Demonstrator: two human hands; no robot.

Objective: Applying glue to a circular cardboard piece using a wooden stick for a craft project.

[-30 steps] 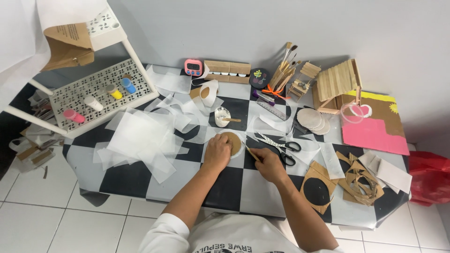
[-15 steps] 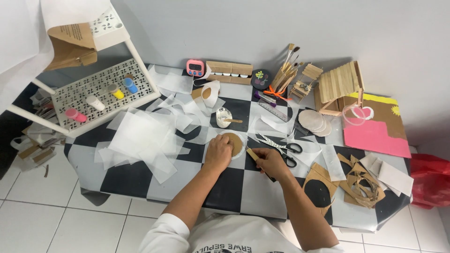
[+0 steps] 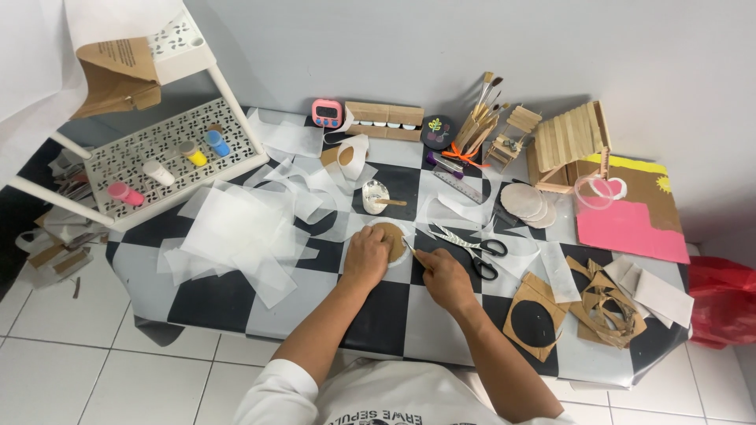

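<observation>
My left hand [image 3: 365,256] presses down on a brown cardboard disc [image 3: 390,238] that lies on white paper in the middle of the black-and-white checkered table [image 3: 394,315]. My right hand [image 3: 442,277] grips a thin brush or stick [image 3: 409,245] whose tip touches the disc's right edge. Scissors [image 3: 468,247] with black handles lie just right of my right hand. A small white dish with a stick in it [image 3: 376,197] sits behind the disc.
A pile of translucent white paper sheets [image 3: 236,232] covers the table's left. Cardboard offcuts [image 3: 575,307], a stick house [image 3: 568,145], paintbrushes [image 3: 480,118], a pink timer [image 3: 327,112] and round cut discs [image 3: 526,203] fill the right and back. A white rack with paint bottles [image 3: 161,161] stands left.
My right hand has shifted slightly left toward the disc, bringing the tool's tip to its edge. My left hand stays on the disc.
</observation>
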